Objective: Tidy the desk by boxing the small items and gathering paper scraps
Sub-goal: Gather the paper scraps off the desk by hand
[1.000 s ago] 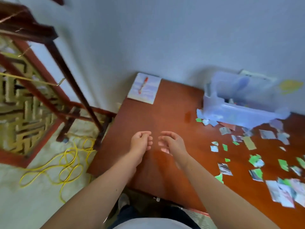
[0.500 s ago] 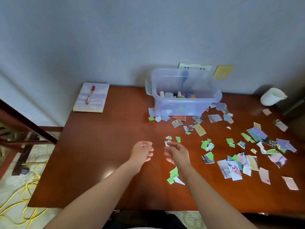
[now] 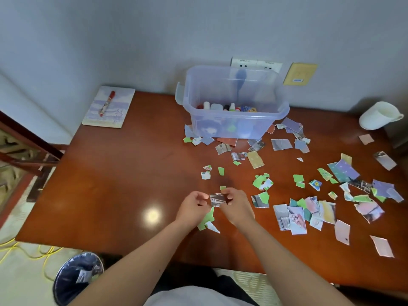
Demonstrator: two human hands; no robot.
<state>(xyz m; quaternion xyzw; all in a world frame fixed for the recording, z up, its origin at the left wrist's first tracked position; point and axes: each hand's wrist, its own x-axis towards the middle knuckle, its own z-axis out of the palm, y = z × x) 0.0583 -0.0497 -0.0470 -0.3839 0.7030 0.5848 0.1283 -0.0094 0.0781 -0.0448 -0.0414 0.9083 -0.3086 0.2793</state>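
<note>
L hand [image 3: 193,208] & R hand [image 3: 237,207] are side by side over the front-middle of the worktop [image 3: 132,173], fingers curled. Each grip pinches one end of the same photo scrap [image 3: 216,199]: L takes its left edge, R its right edge, w/ the scrap held btwn the two hands, and whether it is lifted off the wood or lying on it can't be told. Just below the L hand lie green scraps [image 3: 207,217] w/ a white sliver beside them, flat on the wood. The loose paper scraps [image 3: 298,215] cover the right half of the worktop: green, lilac, pink & photo bits, some overlapping, running from in front of the box out to the right edge. The clear plastic box [image 3: 220,129] stands upright at the back near the wall, lid off, several scraps touching or tucked against its base. Inside it, the small items [image 3: 229,107] sit along the bottom; bottles & caps show, the rest too small to tell. Back-left corner: a notebook [image 3: 114,111] lying flat w/ a red marker [image 3: 107,103] on top. Back-right: a white cup [image 3: 377,115] tipped on its side, mouth facing right. On the floor by the front-left of the worktop is a bin [image 3: 66,286] w/ a dark liner & a scrap inside, and a yellow cable [image 3: 26,252] loops left of it. Wall sockets [image 3: 256,64] & a yellow card [image 3: 300,74] are on the wall behind the box.
</note>
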